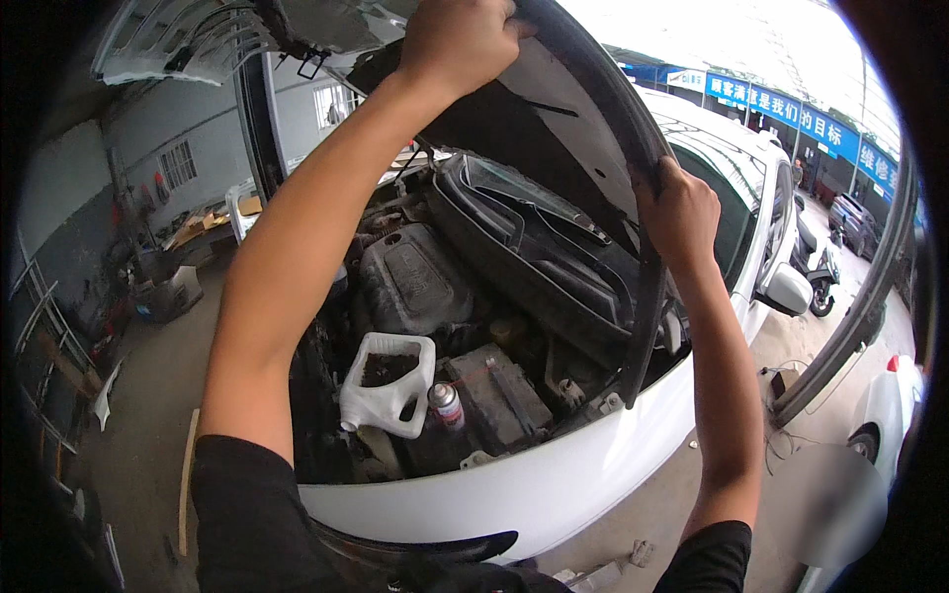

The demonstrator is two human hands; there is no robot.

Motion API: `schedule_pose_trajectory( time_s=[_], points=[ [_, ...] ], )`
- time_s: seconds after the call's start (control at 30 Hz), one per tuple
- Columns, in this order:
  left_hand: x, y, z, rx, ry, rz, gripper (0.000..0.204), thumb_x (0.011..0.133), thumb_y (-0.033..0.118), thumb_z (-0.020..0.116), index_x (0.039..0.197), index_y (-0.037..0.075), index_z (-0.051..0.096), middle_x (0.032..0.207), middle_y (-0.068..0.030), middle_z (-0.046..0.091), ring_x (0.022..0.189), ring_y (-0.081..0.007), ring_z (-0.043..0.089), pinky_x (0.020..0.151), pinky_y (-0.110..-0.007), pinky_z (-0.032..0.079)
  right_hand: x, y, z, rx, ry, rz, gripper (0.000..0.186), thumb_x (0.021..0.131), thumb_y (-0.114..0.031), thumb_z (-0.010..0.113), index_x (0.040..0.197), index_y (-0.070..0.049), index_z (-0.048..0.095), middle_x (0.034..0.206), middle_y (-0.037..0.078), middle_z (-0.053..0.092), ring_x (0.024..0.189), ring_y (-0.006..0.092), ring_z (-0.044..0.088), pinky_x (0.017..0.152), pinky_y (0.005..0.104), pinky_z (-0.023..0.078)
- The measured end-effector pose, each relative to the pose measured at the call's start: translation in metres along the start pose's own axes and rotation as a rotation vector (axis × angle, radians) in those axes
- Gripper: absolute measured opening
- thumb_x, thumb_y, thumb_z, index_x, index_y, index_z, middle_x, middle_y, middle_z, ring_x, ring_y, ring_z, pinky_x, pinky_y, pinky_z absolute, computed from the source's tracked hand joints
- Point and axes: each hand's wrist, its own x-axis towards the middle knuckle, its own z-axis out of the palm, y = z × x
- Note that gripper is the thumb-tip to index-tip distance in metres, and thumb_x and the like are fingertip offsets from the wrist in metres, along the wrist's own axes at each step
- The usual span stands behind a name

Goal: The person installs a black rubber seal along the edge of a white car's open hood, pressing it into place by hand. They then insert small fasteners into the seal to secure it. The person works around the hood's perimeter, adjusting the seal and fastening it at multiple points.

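Observation:
Above the engine bay hangs a large, dark, curved panel (554, 109) with a thick black edge and small holes. It looks like a hood liner. High up, my left hand (460, 44) is closed on its upper edge. My right hand (682, 212) grips the edge farther right, with the fingertips hidden behind it. The edge runs down toward the white fender. Below lie the engine cover (415, 277), a cut-open white plastic jug (420, 361), a spray can (446, 403) and the battery (499, 395).
Overhead at the left is a ribbed metal panel (188, 40) with a metal loop near it. Lift posts (860, 287) stand on both sides of the white car (593, 455). A side mirror (788, 289) juts out at right. A scooter (819, 259) stands farther back.

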Motion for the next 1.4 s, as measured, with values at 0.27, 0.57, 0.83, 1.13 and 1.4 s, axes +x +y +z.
schedule_pose_trajectory(
  time_s=[0.27,0.57,0.83,1.13,1.4],
  points=[
    [-0.045,-0.011,-0.012,0.041,-0.045,-0.171,0.054,0.08,0.054,0.068,0.076,0.001,0.066,0.054,-0.0113,0.055,0.048,-0.0206,0.051,0.049,-0.035,0.042,-0.004,-0.008,-0.002,-0.242,-0.009,0.124,0.038,0.088,-0.041,0.059,0.076,-0.005,0.06,0.068,0.016,0.065,0.061,0.0347,0.066,0.057,0.04,0.053],
    [-0.229,0.089,0.027,-1.671,-0.043,-1.839,0.025,0.092,0.033,0.059,0.08,0.012,0.053,0.055,0.0046,0.04,0.044,-0.008,0.033,0.039,-0.023,0.023,-0.03,-0.009,0.011,0.04,0.115,-0.098,0.046,0.079,-0.032,0.07,0.108,-0.002,0.051,0.087,0.015,0.061,0.072,0.0322,0.063,0.058,0.0397,0.05],
    [-0.353,0.166,-0.001,-1.625,0.375,-2.291,0.01,0.091,0.013,0.05,0.084,0.006,0.051,0.069,-0.0028,0.049,0.056,-0.0132,0.042,0.048,-0.025,0.036,-0.07,-0.031,0.01,0.155,0.147,-0.198,0.066,0.079,-0.026,0.069,0.134,-0.004,0.039,0.13,0.021,0.043,0.114,0.0378,0.046,0.096,0.0521,0.035],
    [-0.497,0.108,-0.137,-1.004,0.917,-2.193,0.028,0.076,-0.013,0.04,0.096,0.0,0.055,0.094,-0.0104,0.058,0.086,-0.0237,0.059,0.085,-0.039,0.051,-0.174,-0.1,0.034,0.575,-0.395,-0.463,0.029,0.077,-0.005,0.06,0.105,0.002,0.058,0.104,0.02,0.057,0.099,0.0411,0.053,0.086,0.0501,0.042],
    [-0.537,0.073,-0.163,-1.235,1.011,-2.135,0.034,0.08,-0.011,0.042,0.113,-0.006,0.047,0.122,-0.0206,0.053,0.114,-0.0342,0.053,0.102,-0.044,0.046,-0.224,-0.188,0.199,0.637,-0.897,-0.221,0.018,0.081,-0.012,0.058,0.094,0.0,0.062,0.088,0.023,0.062,0.084,0.0411,0.06,0.069,0.0478,0.048]
  ],
)
